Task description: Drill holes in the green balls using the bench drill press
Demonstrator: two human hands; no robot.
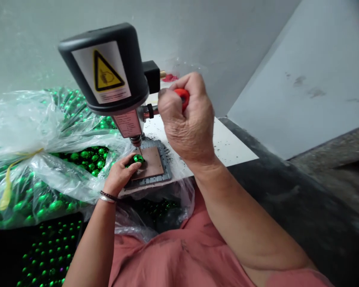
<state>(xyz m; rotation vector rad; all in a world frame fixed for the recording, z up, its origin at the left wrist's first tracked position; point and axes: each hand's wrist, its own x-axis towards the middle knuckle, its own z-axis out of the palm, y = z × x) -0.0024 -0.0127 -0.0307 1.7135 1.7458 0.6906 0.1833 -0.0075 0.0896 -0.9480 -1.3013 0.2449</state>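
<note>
A shiny green ball [138, 158] is pinched between the thumb and fingers of my left hand [119, 174]. It rests on a brown board [151, 165] on the grey base plate [166, 169] of a small bench drill press. Just above the ball, the thin drill bit [140, 151] points down; whether it touches the ball I cannot tell. My right hand [191, 119] is closed around the drill press's red-ended feed lever [183, 97], beside the black motor housing [104, 67] with its yellow warning label.
Clear plastic bags [44, 115] full of green balls crowd the left side. More green balls [52, 247] lie in a dark container at lower left. Dark shavings litter the white tabletop [227, 143]. Another plastic bag [184, 199] hangs below the table edge, over my lap.
</note>
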